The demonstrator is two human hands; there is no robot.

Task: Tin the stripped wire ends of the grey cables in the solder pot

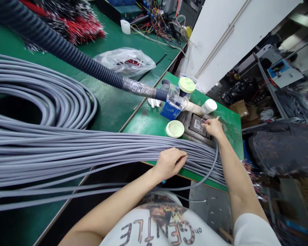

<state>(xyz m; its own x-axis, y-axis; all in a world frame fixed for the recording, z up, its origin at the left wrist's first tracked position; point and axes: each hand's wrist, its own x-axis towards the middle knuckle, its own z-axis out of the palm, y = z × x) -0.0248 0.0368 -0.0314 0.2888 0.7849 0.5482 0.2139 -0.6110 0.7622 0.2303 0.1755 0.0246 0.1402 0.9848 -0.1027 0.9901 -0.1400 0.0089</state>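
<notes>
My right hand pinches a grey cable close to its end. Thin coloured wires stick out past the fingertips, over the shiny square surface of a solder pot. From that hand the cable curves down and runs off to the left. My left hand rests loosely curled on a thick bundle of grey cables, and nothing shows between its thumb and forefinger. Just left of the pot sits a round pale tub.
A ribbed hose crosses above the bench, its white nozzle beside the pot. A white jar, a yellow-green lid and a blue box stand behind. Coiled cable lies left; a plastic bag is farther back.
</notes>
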